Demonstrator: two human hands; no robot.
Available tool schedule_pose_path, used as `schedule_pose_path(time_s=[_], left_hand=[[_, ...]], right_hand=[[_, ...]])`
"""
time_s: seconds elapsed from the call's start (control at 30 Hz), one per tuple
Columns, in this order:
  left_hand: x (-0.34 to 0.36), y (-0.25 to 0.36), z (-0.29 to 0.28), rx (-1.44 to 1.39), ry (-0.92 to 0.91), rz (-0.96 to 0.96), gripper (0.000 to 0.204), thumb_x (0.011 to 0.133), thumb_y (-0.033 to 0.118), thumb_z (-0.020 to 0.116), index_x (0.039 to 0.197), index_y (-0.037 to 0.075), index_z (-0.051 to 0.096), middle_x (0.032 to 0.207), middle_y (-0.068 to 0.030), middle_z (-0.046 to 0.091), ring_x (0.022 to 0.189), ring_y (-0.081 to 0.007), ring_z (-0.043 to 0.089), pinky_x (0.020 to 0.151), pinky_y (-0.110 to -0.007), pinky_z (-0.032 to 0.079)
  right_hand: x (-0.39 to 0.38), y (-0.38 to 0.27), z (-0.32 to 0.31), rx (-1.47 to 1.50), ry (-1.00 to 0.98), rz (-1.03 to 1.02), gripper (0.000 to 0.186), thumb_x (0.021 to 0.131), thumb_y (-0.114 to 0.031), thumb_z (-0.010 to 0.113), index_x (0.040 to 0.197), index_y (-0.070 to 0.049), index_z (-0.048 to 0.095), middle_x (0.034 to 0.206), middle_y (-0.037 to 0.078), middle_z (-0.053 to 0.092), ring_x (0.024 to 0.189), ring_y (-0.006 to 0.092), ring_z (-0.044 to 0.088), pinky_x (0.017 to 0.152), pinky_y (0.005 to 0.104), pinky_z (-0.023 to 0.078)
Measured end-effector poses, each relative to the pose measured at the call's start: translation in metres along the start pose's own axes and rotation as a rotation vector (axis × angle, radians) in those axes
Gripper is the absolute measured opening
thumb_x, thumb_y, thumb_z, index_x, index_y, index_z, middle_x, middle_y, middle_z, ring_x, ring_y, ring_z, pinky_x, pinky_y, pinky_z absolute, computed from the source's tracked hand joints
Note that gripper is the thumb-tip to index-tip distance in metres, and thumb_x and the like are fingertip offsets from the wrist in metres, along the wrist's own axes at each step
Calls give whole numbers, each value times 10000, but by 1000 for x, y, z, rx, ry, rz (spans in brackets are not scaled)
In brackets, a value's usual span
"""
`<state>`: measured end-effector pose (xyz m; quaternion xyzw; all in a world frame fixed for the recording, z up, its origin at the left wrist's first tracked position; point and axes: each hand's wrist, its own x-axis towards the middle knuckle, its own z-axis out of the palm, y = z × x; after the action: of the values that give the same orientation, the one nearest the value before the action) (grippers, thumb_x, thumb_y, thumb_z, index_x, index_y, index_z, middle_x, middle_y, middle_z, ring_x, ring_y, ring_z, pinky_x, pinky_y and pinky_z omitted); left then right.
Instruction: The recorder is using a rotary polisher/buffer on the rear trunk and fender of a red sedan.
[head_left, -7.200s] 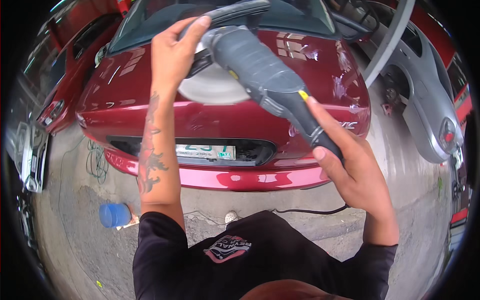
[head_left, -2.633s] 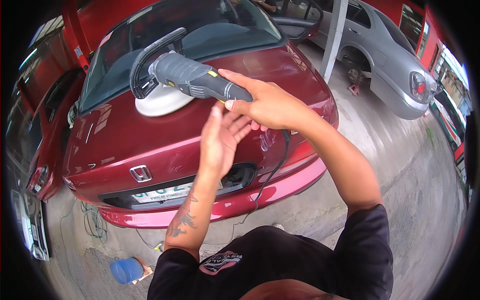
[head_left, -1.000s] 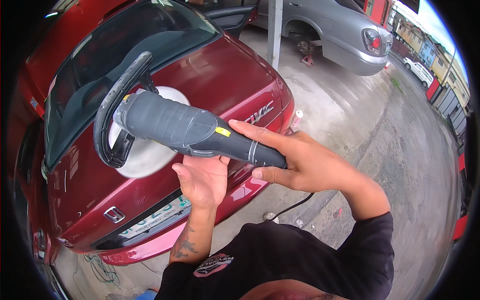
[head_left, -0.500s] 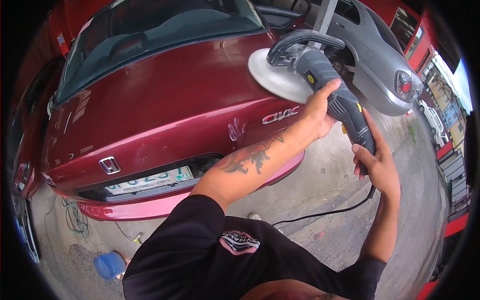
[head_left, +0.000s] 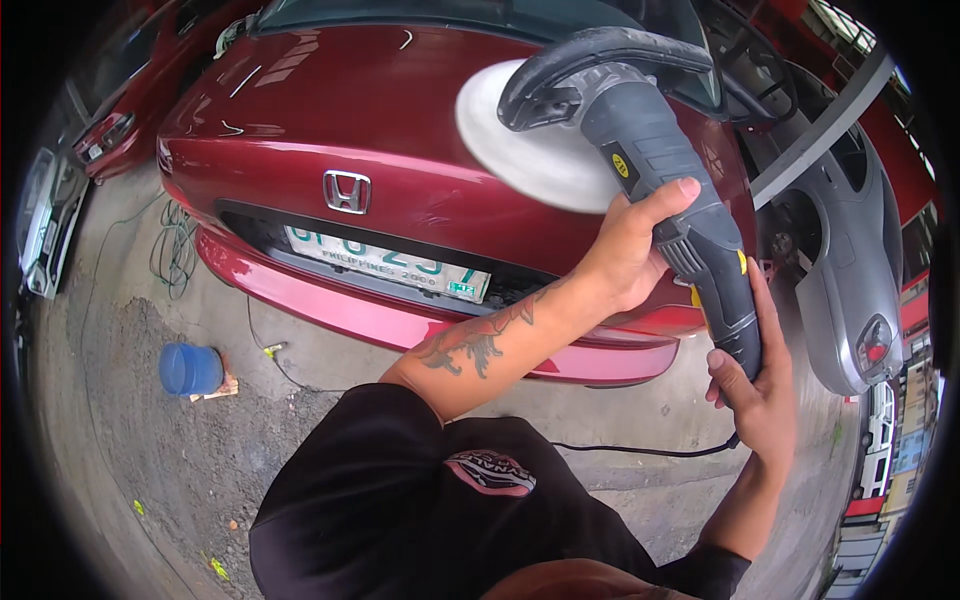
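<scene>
Both my hands hold a black and grey car polisher (head_left: 650, 150) with a looped front handle. My left hand (head_left: 632, 250) wraps around the middle of its body, thumb on top. Farther back, my right hand (head_left: 758, 385) grips the rear end, where a black cord (head_left: 640, 452) hangs down. The polisher's round white pad (head_left: 535, 140) is over the right part of the dark red car's trunk lid (head_left: 330, 95); its underside is hidden, so contact cannot be told. Below the lid are a chrome emblem (head_left: 347, 192) and a licence plate (head_left: 385, 262).
A blue bucket (head_left: 192, 370) stands on the concrete floor (head_left: 330, 350) at left, near a coil of green hose (head_left: 173, 250). To the right is a grey car (head_left: 840, 270) beside a slanted grey post (head_left: 825, 130). Another red car (head_left: 125, 110) stands at far left.
My view has turned, so the car sits farther right and higher. The polisher has shifted left along the trunk lid and appears closer. Both hands keep their hold on it.
</scene>
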<state>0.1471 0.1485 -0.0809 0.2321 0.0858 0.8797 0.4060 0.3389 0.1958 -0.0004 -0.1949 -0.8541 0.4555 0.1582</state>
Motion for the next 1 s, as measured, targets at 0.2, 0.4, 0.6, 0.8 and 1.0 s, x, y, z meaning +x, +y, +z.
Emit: schedule_pose_path(time_s=[0.2, 0.4, 0.6, 0.8, 1.0], left_hand=[[-23, 105, -28, 149, 113, 288, 549, 884, 433, 699, 1233, 50, 519, 1082, -92, 635, 1022, -213, 643, 925, -400, 521], [-36, 160, -53, 237, 247, 469, 810, 929, 683, 491, 1303, -35, 514, 1185, -197, 623, 1121, -322, 617, 978, -468, 511], [-56, 101, -53, 285, 134, 226, 815, 1000, 670, 329, 1421, -25, 396, 1354, -201, 542, 1240, -313, 556, 1060, -442, 440], [-106, 3, -96, 600, -251, -261, 765, 1033, 551, 428, 1545, 16, 237, 1324, -208, 566, 1249, -254, 555, 1066, -396, 410], [-130, -38, -106, 712, -383, -574, 648, 1038, 328, 558, 1527, -5, 292, 1277, -147, 563, 1226, -190, 525, 1060, -344, 399]], right_hand=[[58, -32, 75, -89, -190, -327, 818, 865, -26, 670, 1580, -172, 301, 1132, 73, 612, 671, 89, 562, 581, 231, 489], [98, -68, 124, -194, -332, -368, 727, 913, -250, 673, 1551, -167, 336, 825, 208, 652, 670, 333, 646, 763, 410, 524], [133, -67, 123, -252, -181, -393, 724, 892, -254, 683, 1542, -202, 369, 946, 232, 702, 810, 381, 702, 828, 425, 523], [135, -49, 66, -270, -72, -136, 736, 902, -303, 653, 1557, -177, 344, 732, 123, 654, 568, 184, 639, 657, 358, 544], [121, 6, -23, -178, 159, 120, 741, 917, -273, 679, 1567, -268, 324, 685, 17, 560, 536, 104, 580, 474, 269, 480]])
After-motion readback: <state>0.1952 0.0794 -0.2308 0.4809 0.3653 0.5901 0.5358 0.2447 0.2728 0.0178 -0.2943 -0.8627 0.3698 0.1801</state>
